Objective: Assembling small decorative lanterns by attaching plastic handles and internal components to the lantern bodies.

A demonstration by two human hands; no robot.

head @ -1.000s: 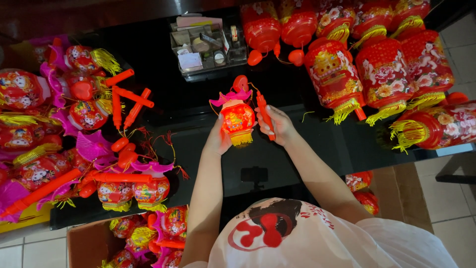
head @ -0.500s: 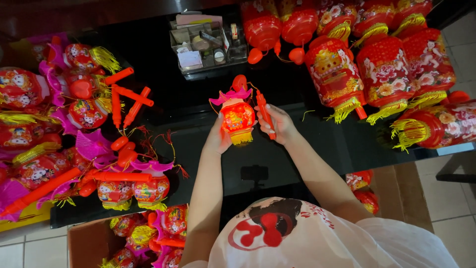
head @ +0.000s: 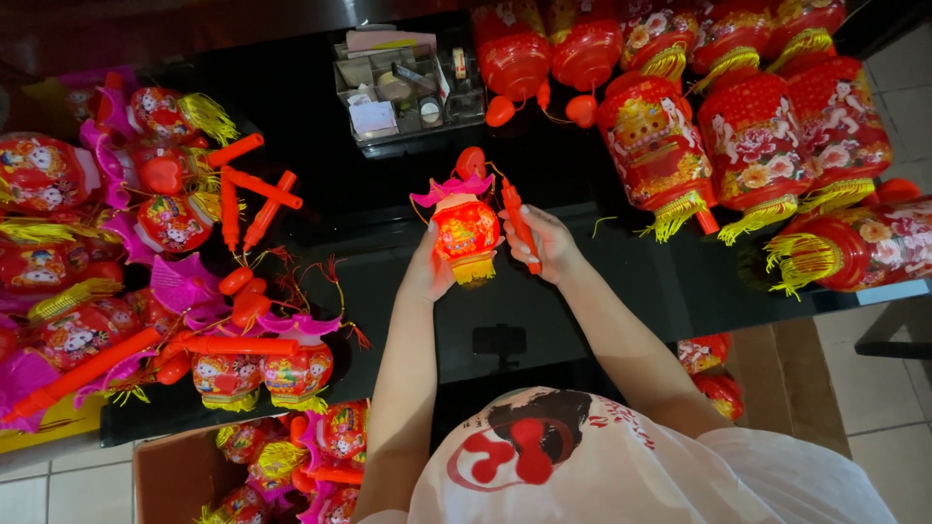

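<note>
Holding lantern [head: 466, 231] near organizer tray [head: 408, 92]

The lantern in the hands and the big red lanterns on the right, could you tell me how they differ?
The held lantern is small and glows; the big red lanterns are larger and unlit. It has a pink roof-like top, they have none. It is held between the left hand and right hand; they lie on the black table. Both have yellow tassels.
</note>
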